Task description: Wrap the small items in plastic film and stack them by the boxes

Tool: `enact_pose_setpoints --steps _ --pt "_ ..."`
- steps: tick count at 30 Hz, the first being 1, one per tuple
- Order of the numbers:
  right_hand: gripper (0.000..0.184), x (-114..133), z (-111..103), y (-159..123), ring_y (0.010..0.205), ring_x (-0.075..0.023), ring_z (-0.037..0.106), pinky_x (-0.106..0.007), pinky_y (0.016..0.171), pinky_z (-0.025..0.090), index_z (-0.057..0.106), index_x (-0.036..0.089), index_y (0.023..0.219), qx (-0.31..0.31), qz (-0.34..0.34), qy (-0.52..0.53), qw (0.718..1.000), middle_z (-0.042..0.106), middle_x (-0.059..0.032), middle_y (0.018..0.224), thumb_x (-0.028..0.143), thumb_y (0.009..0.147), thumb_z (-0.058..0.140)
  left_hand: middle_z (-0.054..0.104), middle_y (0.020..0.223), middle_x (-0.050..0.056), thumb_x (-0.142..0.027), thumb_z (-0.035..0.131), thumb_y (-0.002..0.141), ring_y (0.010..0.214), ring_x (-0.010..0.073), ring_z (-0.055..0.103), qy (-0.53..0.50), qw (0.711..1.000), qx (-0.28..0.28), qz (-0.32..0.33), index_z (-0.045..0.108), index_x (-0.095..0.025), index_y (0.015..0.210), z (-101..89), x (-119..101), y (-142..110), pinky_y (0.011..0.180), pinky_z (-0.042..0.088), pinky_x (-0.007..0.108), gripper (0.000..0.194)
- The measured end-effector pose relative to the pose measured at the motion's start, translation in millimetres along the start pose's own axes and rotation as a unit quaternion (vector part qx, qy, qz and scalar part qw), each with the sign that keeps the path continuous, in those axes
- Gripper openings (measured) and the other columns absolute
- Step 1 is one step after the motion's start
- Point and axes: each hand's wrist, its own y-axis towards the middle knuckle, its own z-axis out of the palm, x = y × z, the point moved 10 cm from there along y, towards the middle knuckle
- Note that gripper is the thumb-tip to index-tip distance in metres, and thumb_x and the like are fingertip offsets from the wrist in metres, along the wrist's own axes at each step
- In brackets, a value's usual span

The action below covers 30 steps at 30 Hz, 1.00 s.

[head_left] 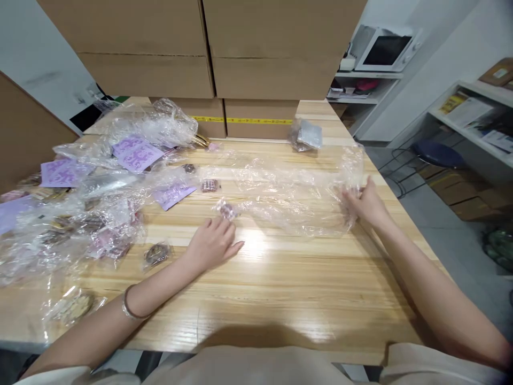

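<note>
My right hand [367,206] pinches the right end of a long, crumpled clear plastic bag [296,198], which lies stretched across the table. My left hand [213,243] rests palm down on the wood, its thumb apart and its fingers slightly bent. Just beyond its fingertips is a small wrapped item [226,208] with white and dark reddish parts; whether the fingers touch it is unclear. A little farther off lies a small brown packet with pale lettering [209,185]. A dark round item in a clear sachet [157,253] sits left of my left hand.
Clear bags and packets are heaped [100,214] on the left, with purple printed cards [136,152] among them. Large cardboard boxes [260,75] stand along the back. A silvery packet [309,135] lies at the back right. A wrapped beige item [76,307] is at the front left.
</note>
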Motion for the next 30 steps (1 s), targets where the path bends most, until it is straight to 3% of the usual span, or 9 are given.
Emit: enact_pose_setpoints --steps 2,4,7,10,13,17,23,27,30 --pt "0.088 34 -25 -7 0.126 -0.0511 0.045 -0.066 0.092 0.041 0.031 0.012 0.150 -0.103 -0.088 -0.180 0.974 0.034 -0.0322 0.150 0.048 0.078 0.066 0.064 0.108 0.026 -0.063 0.049 0.091 0.100 0.0395 0.058 0.013 0.989 0.055 -0.135 0.064 -0.006 0.115 11.0 27 0 0.080 0.045 0.049 0.063" --pt "0.081 78 -18 -21 0.136 -0.0490 0.036 -0.068 0.101 0.035 0.025 0.010 0.154 -0.126 -0.203 -0.272 0.932 0.030 -0.0294 0.155 0.045 0.087 0.053 0.051 0.136 0.031 -0.063 0.050 0.089 0.124 0.0466 0.047 0.009 0.974 0.074 -0.212 0.049 -0.004 0.138 17.3 44 1 0.092 0.043 0.054 0.077" --pt "0.060 123 46 -49 0.133 -0.0370 0.047 -0.060 0.105 0.040 0.036 0.011 0.150 0.052 -0.351 -0.241 0.903 0.052 -0.0236 0.142 0.040 0.098 0.036 0.028 0.157 0.026 -0.057 0.050 0.091 0.145 0.0453 0.023 -0.014 0.966 0.065 -0.248 0.031 -0.006 0.152 26.0 68 10 0.110 0.032 0.055 0.082" --pt "0.059 138 115 -94 0.144 -0.0311 0.035 -0.056 0.117 0.028 0.040 0.021 0.151 0.244 -0.436 -0.206 0.841 0.044 -0.0137 0.153 0.051 0.101 0.034 0.018 0.161 0.028 -0.062 0.052 0.088 0.150 0.0442 0.009 -0.045 0.967 0.063 -0.242 0.024 -0.004 0.155 37.5 99 25 0.117 0.020 0.053 0.093" --pt "0.077 130 156 -121 0.151 -0.0382 0.011 -0.064 0.119 0.012 0.034 0.029 0.155 0.328 -0.438 -0.213 0.810 0.021 -0.0102 0.164 0.071 0.090 0.045 0.016 0.161 0.025 -0.069 0.054 0.084 0.149 0.0457 0.009 -0.076 0.964 0.106 -0.231 0.025 -0.012 0.156 52.0 126 39 0.116 0.020 0.056 0.096" --pt "0.086 117 171 -128 0.150 -0.0421 0.002 -0.068 0.117 0.007 0.029 0.033 0.156 0.348 -0.418 -0.214 0.812 0.010 -0.0102 0.166 0.077 0.084 0.048 0.043 0.146 0.018 -0.055 0.048 0.092 0.134 0.0407 0.040 -0.081 0.953 0.163 -0.243 0.052 -0.027 0.140 64.4 142 49 0.107 0.033 0.056 0.056" --pt "0.089 116 170 -127 0.150 -0.0421 0.002 -0.067 0.117 0.007 0.030 0.031 0.156 0.340 -0.419 -0.218 0.813 0.009 -0.0124 0.165 0.079 0.083 0.048 0.052 0.124 0.016 -0.028 0.043 0.094 0.118 0.0352 0.048 -0.023 0.956 0.114 -0.269 0.063 -0.024 0.122 59.2 144 46 0.094 0.042 0.049 0.035" --pt "0.085 118 173 -133 0.150 -0.0432 0.001 -0.068 0.116 0.005 0.030 0.032 0.156 0.342 -0.420 -0.227 0.809 0.006 -0.0130 0.166 0.078 0.086 0.044 0.052 0.126 0.016 -0.035 0.039 0.099 0.115 0.0348 0.048 -0.038 0.956 0.073 -0.283 0.064 -0.028 0.127 57.5 144 41 0.092 0.042 0.047 0.037" --pt "0.085 121 177 -138 0.149 -0.0444 -0.001 -0.068 0.116 0.003 0.029 0.032 0.156 0.351 -0.416 -0.238 0.804 0.003 -0.0130 0.166 0.079 0.086 0.041 0.044 0.142 0.016 -0.041 0.040 0.100 0.119 0.0360 0.045 -0.006 0.975 0.036 -0.218 0.056 -0.035 0.138 49.7 126 48 0.093 0.041 0.049 0.041"
